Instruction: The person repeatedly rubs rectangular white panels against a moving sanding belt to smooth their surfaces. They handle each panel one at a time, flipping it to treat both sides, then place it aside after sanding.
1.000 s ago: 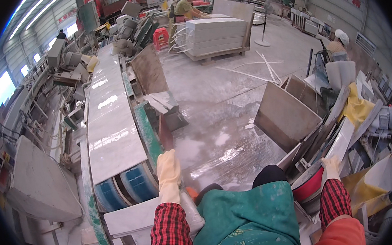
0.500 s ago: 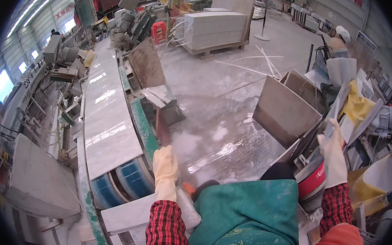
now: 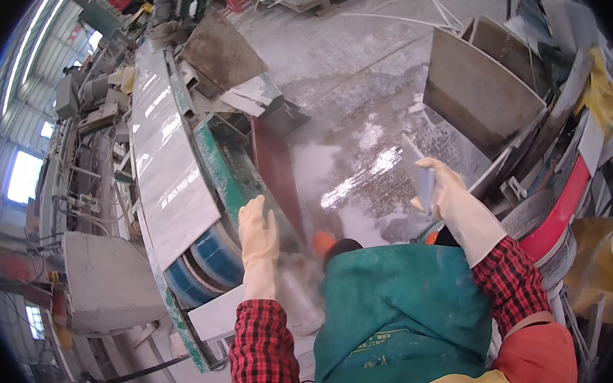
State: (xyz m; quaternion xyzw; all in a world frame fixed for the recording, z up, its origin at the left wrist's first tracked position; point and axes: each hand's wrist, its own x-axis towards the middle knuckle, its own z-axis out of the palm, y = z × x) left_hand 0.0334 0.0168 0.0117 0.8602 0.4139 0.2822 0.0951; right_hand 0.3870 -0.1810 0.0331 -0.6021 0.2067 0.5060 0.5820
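A thin, pale grey piece (image 3: 422, 180) stands tilted in front of the person, above the wet floor (image 3: 362, 159), held in the gloved right hand (image 3: 444, 192). Fingers and thumb close on it from the side — apparently a pinch that leaves its upper end free of the glove. The gloved left hand (image 3: 256, 236) is loosely bent, thumb apart, with nothing visible in its grasp; it is beside the green rail (image 3: 218, 166), perhaps for support, though contact cannot be told. Past that rail, pale glossy slabs (image 3: 172, 178) lie flat in a long run, ending over blue rollers (image 3: 215, 261) that seem to carry them. The green apron (image 3: 400, 300) presumably keeps off the wet. On the right, brown boards (image 3: 484, 92) lean at a slant — likely propped for stability — near a red curved band (image 3: 558, 217).
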